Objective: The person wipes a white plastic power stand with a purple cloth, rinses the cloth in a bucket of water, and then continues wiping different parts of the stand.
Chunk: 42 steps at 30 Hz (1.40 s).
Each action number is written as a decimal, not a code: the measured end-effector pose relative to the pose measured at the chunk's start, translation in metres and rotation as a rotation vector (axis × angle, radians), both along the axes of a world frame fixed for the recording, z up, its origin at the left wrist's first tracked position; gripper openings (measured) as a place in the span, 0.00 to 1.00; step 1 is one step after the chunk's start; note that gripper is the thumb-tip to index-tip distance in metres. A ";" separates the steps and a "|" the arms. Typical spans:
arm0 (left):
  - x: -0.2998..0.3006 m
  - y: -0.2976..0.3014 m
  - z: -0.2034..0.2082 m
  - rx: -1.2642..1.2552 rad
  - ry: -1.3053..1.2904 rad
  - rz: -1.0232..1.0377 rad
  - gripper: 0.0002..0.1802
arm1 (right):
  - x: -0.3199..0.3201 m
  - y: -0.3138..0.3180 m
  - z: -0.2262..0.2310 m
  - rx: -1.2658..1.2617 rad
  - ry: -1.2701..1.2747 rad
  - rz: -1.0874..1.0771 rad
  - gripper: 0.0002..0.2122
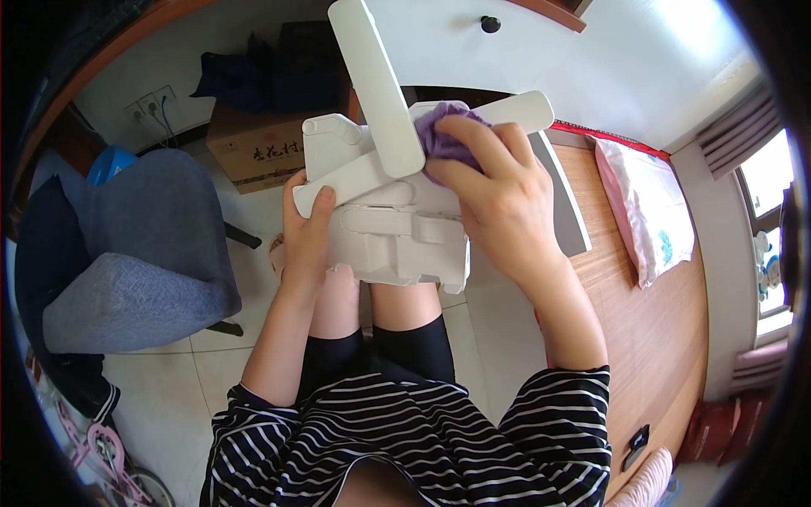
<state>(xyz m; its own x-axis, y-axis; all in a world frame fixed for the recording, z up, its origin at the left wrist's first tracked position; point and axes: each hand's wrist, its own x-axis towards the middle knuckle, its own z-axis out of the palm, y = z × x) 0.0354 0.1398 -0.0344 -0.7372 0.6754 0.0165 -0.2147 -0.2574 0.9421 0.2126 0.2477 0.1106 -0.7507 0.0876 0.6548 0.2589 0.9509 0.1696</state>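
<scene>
A white plastic folding piece (380, 190) with several flat, round-ended arms is held up in front of my knees. One long arm (372, 76) sticks up and away from me, and another arm (517, 111) points to the right. My left hand (306, 224) grips the left side, its thumb over the end of a shorter arm and its other fingers mostly hidden behind. In my right hand (508, 198) is a bunched purple cloth (443, 139), pressed against the piece beside the foot of the long arm. The fingers bend over the cloth.
A grey-blue padded chair (144, 245) stands at the left, with a cardboard box (253, 144) behind it. On the right, a wooden surface (625, 321) carries a white and pink packet (649, 207). A white drawer front with a dark knob (490, 24) lies beyond the piece.
</scene>
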 end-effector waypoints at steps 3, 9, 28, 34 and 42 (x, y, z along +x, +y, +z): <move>-0.001 0.001 0.001 0.040 0.008 -0.022 0.31 | 0.004 0.003 -0.007 0.013 0.054 -0.013 0.13; -0.002 0.002 -0.006 0.041 -0.016 -0.023 0.33 | -0.003 0.006 0.004 -0.053 0.182 -0.130 0.17; 0.000 0.004 0.003 0.001 -0.026 0.005 0.35 | 0.013 0.015 -0.024 0.041 -0.056 0.022 0.20; -0.005 0.005 -0.001 -0.015 -0.043 0.028 0.37 | 0.028 0.027 -0.007 -0.245 0.284 -0.089 0.21; -0.005 0.005 0.001 -0.014 -0.092 -0.006 0.36 | -0.004 0.005 0.009 -0.440 -0.099 0.213 0.13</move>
